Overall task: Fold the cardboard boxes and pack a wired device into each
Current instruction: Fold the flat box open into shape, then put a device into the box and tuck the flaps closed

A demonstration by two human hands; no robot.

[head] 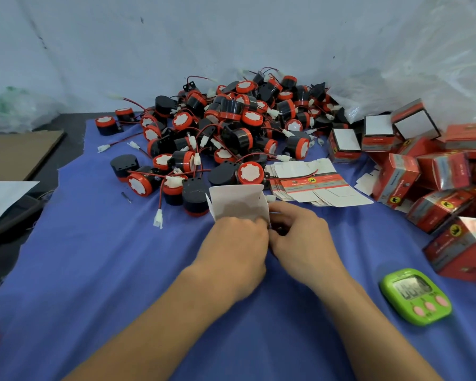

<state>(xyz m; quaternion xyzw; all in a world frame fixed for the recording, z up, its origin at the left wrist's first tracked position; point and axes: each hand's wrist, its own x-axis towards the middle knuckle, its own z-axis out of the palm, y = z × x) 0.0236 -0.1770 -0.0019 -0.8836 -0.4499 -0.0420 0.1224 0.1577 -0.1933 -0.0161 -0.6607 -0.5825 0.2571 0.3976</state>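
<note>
A blue cloth (94, 270) is spread before white plastic sheeting (231, 37); wired devices (231, 127) are heaped at its far side, red folded boxes (423, 174) at right; a half-folded cardboard box (238, 204) is gripped at centre, its lower edge held by the curled fingers of the left hand (237, 251) and right hand (302, 237).

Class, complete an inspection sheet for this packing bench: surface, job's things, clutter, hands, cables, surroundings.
Surface: wrinkled blue cloth.
Job's things: pile of black-and-red round wired devices at back; stack of flat cardboard box blanks beside it; folded red cardboard boxes heaped right.
Clutter: green digital timer, near right.
Hands: left hand and right hand both grip a partly folded white cardboard box.
Cables: red-and-black wires with white plugs, tangled through the pile.
Surroundings: clear plastic bag far right; brown cardboard sheet far left.
</note>
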